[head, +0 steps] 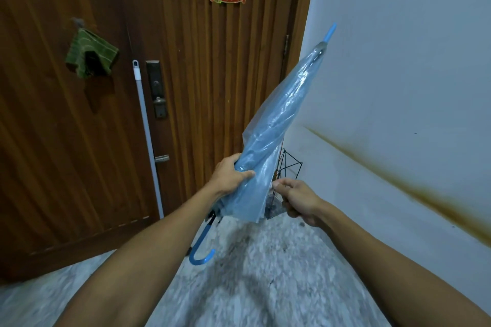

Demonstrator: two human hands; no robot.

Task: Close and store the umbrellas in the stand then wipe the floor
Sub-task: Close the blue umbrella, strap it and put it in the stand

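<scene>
A folded translucent blue umbrella [276, 125] slants up to the right, tip toward the white wall, its blue hooked handle [202, 247] hanging low over the floor. My left hand [230, 176] is wrapped around the gathered canopy near its lower end. My right hand [300, 200] sits just right of the canopy's loose edge, fingers pinched together; whether it holds a strap or a bit of canopy I cannot tell. Behind the umbrella, in the corner, stands a black wire umbrella stand [289, 167], mostly hidden.
A wooden door [199, 74] fills the back, with a lock and handle [158, 95]. A white mop pole [147, 135] leans against it. A green cloth [91, 54] hangs on the door's left part. The white wall [411, 87] is on the right; speckled stone floor [252, 273] below.
</scene>
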